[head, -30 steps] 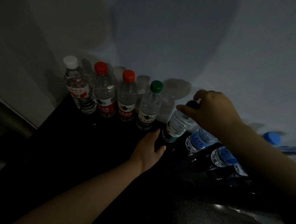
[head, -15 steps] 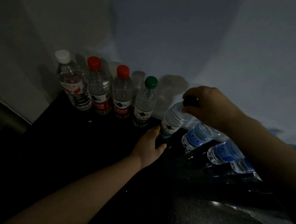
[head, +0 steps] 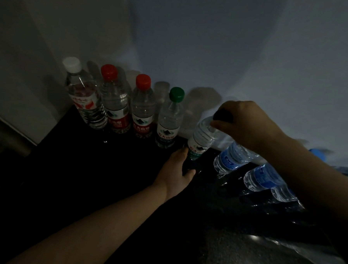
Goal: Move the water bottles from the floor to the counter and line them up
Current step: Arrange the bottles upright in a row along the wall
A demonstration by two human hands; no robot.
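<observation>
Bottle with green label (head: 198, 142) is tilting on dark counter (head: 86, 177); left hand (head: 177, 168) is gripping its base, right hand (head: 248, 125) pinching its cap (head: 222, 115). Blue-label bottles (head: 230, 159) are waiting at right, alignment unclear. Far left, four bottles (head: 142, 110) are standing lined up; looking roughly half done.

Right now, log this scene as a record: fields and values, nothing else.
Surface: dark counter against a pale wall
Standing row, left to right: white-cap bottle, red-cap bottle, second red-cap bottle, green-cap bottle
In hand: green-label bottle, tilted, next after the row
Left hand: grips its base
Right hand: grips its dark cap
Further right: blue-label bottles, partly hidden by the right arm
Lighting: dim
</observation>
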